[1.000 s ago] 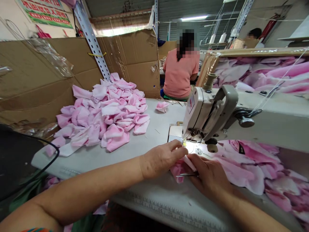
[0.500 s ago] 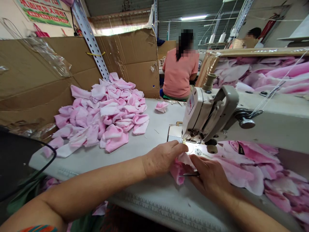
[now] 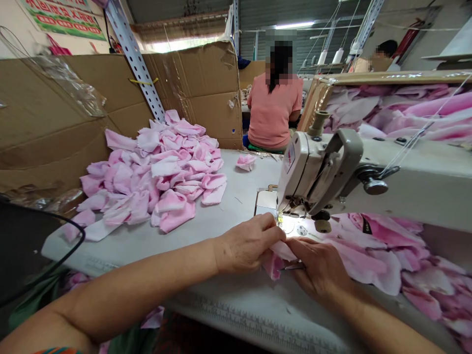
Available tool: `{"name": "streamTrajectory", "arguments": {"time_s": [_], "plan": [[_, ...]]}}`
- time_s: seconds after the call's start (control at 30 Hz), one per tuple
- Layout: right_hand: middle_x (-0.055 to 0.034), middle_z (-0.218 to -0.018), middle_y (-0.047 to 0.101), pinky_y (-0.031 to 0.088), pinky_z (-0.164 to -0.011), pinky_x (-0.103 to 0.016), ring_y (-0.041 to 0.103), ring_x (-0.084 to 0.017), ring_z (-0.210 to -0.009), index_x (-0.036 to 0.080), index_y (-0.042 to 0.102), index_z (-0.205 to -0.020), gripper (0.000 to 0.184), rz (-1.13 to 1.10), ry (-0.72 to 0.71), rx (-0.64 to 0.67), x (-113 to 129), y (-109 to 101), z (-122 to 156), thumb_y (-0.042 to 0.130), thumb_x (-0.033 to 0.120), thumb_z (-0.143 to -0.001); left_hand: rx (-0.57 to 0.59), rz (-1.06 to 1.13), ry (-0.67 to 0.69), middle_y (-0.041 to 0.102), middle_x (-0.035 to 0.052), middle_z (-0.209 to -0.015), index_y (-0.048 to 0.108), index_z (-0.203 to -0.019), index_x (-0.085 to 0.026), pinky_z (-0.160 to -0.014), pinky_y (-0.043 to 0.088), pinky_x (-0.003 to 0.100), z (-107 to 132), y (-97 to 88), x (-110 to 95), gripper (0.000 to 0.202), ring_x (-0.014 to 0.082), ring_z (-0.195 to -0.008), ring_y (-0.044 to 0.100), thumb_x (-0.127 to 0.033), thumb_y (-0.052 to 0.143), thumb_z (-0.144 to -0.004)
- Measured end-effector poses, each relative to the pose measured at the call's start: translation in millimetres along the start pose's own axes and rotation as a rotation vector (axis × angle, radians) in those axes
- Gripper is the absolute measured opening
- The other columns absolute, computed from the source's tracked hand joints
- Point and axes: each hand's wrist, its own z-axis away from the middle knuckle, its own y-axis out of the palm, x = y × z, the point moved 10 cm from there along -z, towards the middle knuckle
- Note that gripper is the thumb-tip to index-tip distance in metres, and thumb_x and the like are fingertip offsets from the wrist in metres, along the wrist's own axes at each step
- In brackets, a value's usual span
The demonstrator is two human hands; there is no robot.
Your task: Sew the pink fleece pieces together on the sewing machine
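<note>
Pink fabric piece sits pinched between left hand and right hand, near sewing machine; level edges feed best

Left hand close beside right hand

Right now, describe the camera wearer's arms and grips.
Left grip and right grip are bare, ungloved hands; no watch or bracelet shows. Both forearms are uncovered. Striped orange and teal fabric, perhaps a sleeve, edges the left arm.
</note>
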Motion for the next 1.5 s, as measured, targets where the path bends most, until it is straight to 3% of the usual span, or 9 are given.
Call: {"name": "streamTrajectory", "arguments": {"time_s": [0.23, 0.4, 0.53, 0.7, 0.83, 0.97, 1.1, 1.37, 1.5], "plan": [[0.0012, -0.071, 0.062, 0.029, -0.054, -0.026, 0.055, -0.015, -0.064, 0.022, 0.052, -0.08, 0.006, 0.002, -0.022, 0.005, 5.2, -4.2, -2.0, 0.048, 0.019, -0.077, -0.189, 0.233, -0.002, 0.054, 0.0088, -0.098, 0.054, -0.099, -0.012, -0.085, 0.047, 0.025, -1.1, -22.0, 0.3, 0.029, 0.0153, -0.093, 0.053, -0.002, 0.036, -0.079], [-0.0003, -0.079, 0.068, 0.031, -0.053, -0.025, 0.06, -0.016, -0.066, 0.023, 0.056, -0.089, 0.012, 0.049, -0.036, -0.002, 4.7, -3.4, -0.9, 0.049, 0.021, -0.078, -0.08, 0.284, -0.163, 0.061, 0.0011, -0.081, 0.059, -0.093, -0.014, -0.07, 0.046, 0.021, -1.6, -17.9, 8.3, 0.029, 0.0119, -0.074, 0.056, -0.001, 0.041, -0.074], [-0.0009, -0.087, 0.071, 0.035, -0.058, -0.026, 0.065, -0.019, -0.081, 0.024, 0.055, -0.098, 0.025, 0.075, -0.054, 0.001, 3.8, -1.3, 0.4, 0.047, 0.013, -0.077, -0.007, 0.177, -0.084, 0.057, 0.0008, -0.07, 0.059, -0.078, -0.013, -0.061, 0.04, 0.02, -2.4, -16.8, -2.0, 0.012, 0.0114, -0.065, 0.052, -0.012, 0.048, -0.082], [-0.0009, -0.087, 0.071, 0.035, -0.057, -0.027, 0.065, -0.019, -0.083, 0.023, 0.053, -0.101, 0.026, 0.113, -0.04, -0.003, 2.9, -1.4, 0.2, 0.047, 0.012, -0.079, -0.073, 0.226, -0.048, 0.047, -0.0003, -0.055, 0.048, -0.054, -0.014, -0.052, 0.037, 0.02, -1.8, -32.1, -6.2, 0.038, 0.0091, -0.053, 0.046, -0.026, 0.048, -0.09], [-0.0008, -0.081, 0.07, 0.035, -0.056, -0.027, 0.063, -0.019, -0.078, 0.022, 0.055, -0.089, 0.005, 0.128, -0.045, 0.004, 6.1, -0.8, 0.6, 0.051, 0.024, -0.086, -0.248, 0.314, 0.035, 0.061, 0.0072, -0.076, 0.059, -0.068, -0.013, -0.074, 0.051, 0.024, -0.4, -53.3, -11.4, 0.029, 0.0145, -0.08, 0.06, -0.02, 0.044, -0.092], [-0.0029, -0.096, 0.071, 0.042, -0.061, -0.028, 0.063, -0.022, -0.089, 0.025, 0.061, -0.095, 0.014, 0.226, -0.098, 0.05, 10.8, 6.6, 2.3, 0.06, 0.024, -0.082, -0.194, 0.119, 0.294, 0.063, 0.0112, -0.089, 0.063, -0.085, -0.012, -0.096, 0.048, 0.033, 1.8, -35.2, -31.5, 0.02, 0.0195, -0.102, 0.057, -0.02, 0.046, -0.092], [-0.002, -0.102, 0.069, 0.047, -0.068, -0.03, 0.059, -0.023, -0.102, 0.025, 0.063, -0.097, 0.015, 0.25, -0.14, 0.087, 10.2, 11.9, 1.8, 0.059, 0.019, -0.084, -0.129, -0.169, 0.371, 0.064, 0.0109, -0.092, 0.062, -0.084, -0.011, -0.1, 0.047, 0.034, 7.6, -8.8, -27.7, 0.018, 0.0195, -0.099, 0.056, -0.015, 0.046, -0.092], [-0.0027, -0.104, 0.064, 0.044, -0.067, -0.032, 0.055, -0.022, -0.093, 0.026, 0.06, -0.105, 0.02, 0.261, -0.096, 0.046, 1.2, 8.4, 0.7, 0.047, 0.018, -0.092, -0.125, -0.435, 0.192, 0.062, 0.0037, -0.078, 0.056, -0.074, -0.015, -0.087, 0.05, 0.031, 13.8, -3.7, 0.1, 0.023, 0.0159, -0.084, 0.056, -0.015, 0.043, -0.092], [-0.0026, -0.092, 0.065, 0.043, -0.064, -0.032, 0.056, -0.021, -0.086, 0.025, 0.06, -0.108, 0.022, 0.26, -0.135, 0.065, 3.6, 9.4, 1.8, 0.045, 0.019, -0.093, -0.105, -0.485, 0.026, 0.061, 0.0048, -0.078, 0.055, -0.072, -0.015, -0.078, 0.05, 0.032, 9.3, -8.3, 14.8, 0.026, 0.0188, -0.08, 0.056, -0.031, 0.048, -0.092]]}}
